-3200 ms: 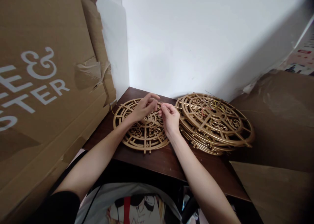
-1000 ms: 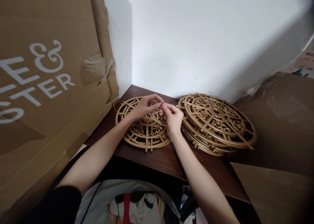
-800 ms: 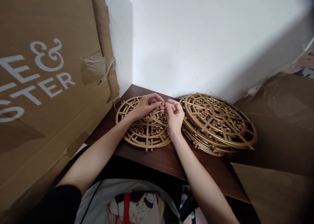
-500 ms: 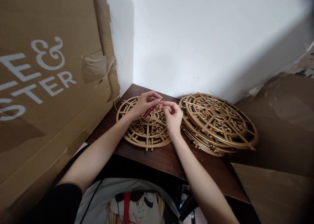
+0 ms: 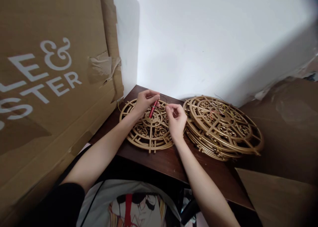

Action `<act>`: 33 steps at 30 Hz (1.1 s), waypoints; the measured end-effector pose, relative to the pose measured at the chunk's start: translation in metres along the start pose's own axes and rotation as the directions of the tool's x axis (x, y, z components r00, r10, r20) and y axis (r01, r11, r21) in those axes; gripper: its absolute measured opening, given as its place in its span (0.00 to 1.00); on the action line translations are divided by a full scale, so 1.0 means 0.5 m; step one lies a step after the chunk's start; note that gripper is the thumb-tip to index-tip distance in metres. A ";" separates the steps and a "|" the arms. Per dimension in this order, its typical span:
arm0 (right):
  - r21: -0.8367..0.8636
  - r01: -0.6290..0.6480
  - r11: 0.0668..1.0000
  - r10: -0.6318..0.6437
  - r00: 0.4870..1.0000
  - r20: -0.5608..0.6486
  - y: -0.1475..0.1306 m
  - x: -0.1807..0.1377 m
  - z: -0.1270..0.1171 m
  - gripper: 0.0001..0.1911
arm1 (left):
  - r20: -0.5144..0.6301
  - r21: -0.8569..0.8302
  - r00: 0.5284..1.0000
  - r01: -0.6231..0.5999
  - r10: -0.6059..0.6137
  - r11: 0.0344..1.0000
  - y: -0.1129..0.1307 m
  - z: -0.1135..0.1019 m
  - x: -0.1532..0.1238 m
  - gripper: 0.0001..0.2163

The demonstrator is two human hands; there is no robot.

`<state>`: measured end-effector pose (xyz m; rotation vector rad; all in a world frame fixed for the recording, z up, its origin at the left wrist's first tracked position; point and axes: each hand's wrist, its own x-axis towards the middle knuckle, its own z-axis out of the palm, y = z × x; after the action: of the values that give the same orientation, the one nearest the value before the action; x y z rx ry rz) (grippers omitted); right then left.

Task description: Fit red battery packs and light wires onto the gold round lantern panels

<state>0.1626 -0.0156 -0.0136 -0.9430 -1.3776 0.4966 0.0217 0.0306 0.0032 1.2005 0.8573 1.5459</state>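
My left hand [image 5: 147,102] is closed on a slim red pen-like tool with a silver band [image 5: 152,111]. The tool points down over the hub of a gold openwork disc [image 5: 150,144] with scroll patterns, which lies flat on the dark wooden table. To its right, my right hand [image 5: 177,119] pinches with thumb and forefinger at the end of a thin wire [image 5: 164,97] that curves between the two hands. Both hands are just above the disc, apart from each other. What the wire's far end joins is too small to make out.
Right of my hands leans a stack of similar gold discs [image 5: 223,131], with thin coloured wires on the top one. A large cardboard box [image 5: 81,101] walls in the left side. More cardboard [image 5: 275,190] stands at the right, and a white wall [image 5: 198,48] rises behind the table [image 5: 169,162].
My hands have drawn apart, the left one up and away from the right. The red tool now points more steeply down. My view has shifted slightly.
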 end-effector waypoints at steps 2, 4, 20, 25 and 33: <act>-0.006 -0.020 1.000 0.020 1.000 0.023 0.005 -0.002 0.002 0.07 | -0.093 -0.006 0.996 0.011 -0.012 1.000 0.001 -0.004 0.004 0.06; -0.028 -0.024 0.999 0.025 0.998 0.054 0.008 -0.005 0.004 0.08 | -0.175 -0.019 0.984 0.040 -0.043 0.999 0.005 -0.007 0.006 0.04; -0.176 0.192 0.966 -0.117 0.924 0.365 -0.012 -0.031 0.020 0.07 | -0.234 -0.247 0.951 0.140 -0.200 0.959 -0.005 -0.020 0.020 0.03; -0.227 0.192 0.955 -0.104 0.930 0.352 -0.004 -0.031 0.023 0.07 | -0.205 -0.255 0.961 0.133 -0.187 0.958 -0.013 -0.021 0.022 0.03; -0.252 0.166 0.953 -0.074 0.938 0.339 0.000 -0.031 0.024 0.06 | -0.177 -0.272 0.964 0.147 -0.199 0.951 -0.023 -0.024 0.025 0.04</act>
<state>0.1486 -0.0246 -0.0239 -1.0240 -1.8315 0.3819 0.0124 0.0463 -0.0071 0.7697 0.8395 1.5954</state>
